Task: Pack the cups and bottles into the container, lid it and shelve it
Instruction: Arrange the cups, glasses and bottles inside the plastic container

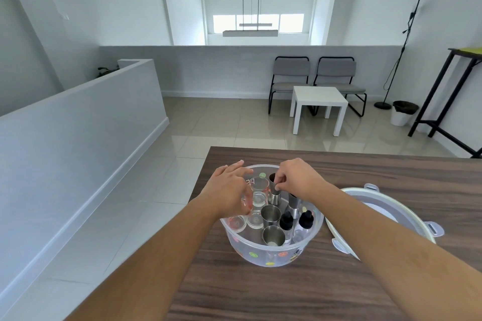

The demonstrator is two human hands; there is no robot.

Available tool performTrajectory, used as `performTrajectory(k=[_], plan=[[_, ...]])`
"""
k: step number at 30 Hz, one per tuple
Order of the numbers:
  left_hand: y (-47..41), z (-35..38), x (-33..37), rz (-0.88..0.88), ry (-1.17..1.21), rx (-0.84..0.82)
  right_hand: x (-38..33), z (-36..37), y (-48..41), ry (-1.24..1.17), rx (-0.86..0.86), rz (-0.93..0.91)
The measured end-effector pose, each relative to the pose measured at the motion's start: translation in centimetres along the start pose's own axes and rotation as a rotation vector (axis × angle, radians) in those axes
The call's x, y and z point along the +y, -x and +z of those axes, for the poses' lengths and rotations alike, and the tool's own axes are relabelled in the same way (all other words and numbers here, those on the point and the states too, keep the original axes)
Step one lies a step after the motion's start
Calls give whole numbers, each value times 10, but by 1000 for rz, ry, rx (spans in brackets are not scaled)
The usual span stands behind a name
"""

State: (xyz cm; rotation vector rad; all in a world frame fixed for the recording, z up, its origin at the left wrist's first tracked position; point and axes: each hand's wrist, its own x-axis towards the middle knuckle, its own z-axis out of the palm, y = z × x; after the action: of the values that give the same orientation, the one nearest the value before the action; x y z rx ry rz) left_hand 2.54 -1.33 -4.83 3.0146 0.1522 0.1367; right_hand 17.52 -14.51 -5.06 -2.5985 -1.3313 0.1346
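Observation:
A round clear plastic container (271,255) with coloured stickers stands on the wooden table (287,294). Inside it are clear glass cups (257,219), steel cups (273,236) and two clear bottles with black dropper caps (305,219). My right hand (297,180) pinches the rim of a steel jigger (274,195) that stands at the back of the container. My left hand (229,190) grips a clear glass cup (247,203) at the container's left side. The white lid (378,219) lies on the table just right of the container.
The table's left edge runs close beside the container, with tiled floor below. Farther off stand a white side table (318,107), two grey chairs (313,78), a floor lamp (401,41), a bin (404,112) and a tall black stand (448,91).

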Motion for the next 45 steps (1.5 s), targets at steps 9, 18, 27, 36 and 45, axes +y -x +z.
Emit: performTrajectory(k=[9, 18, 27, 36, 45], plan=[[0, -1, -2, -7, 8, -12, 0, 0, -3, -12, -13, -15], [2, -7, 2, 10, 98, 38, 13, -36, 25, -66, 0, -53], [1, 2, 18, 146, 156, 45, 17, -32, 46, 161, -71, -101], [-10, 10, 26, 180, 147, 75, 17, -23, 43, 237, -12, -129], [-32, 8, 32, 101, 69, 120, 19, -18, 39, 213, 0, -137]])
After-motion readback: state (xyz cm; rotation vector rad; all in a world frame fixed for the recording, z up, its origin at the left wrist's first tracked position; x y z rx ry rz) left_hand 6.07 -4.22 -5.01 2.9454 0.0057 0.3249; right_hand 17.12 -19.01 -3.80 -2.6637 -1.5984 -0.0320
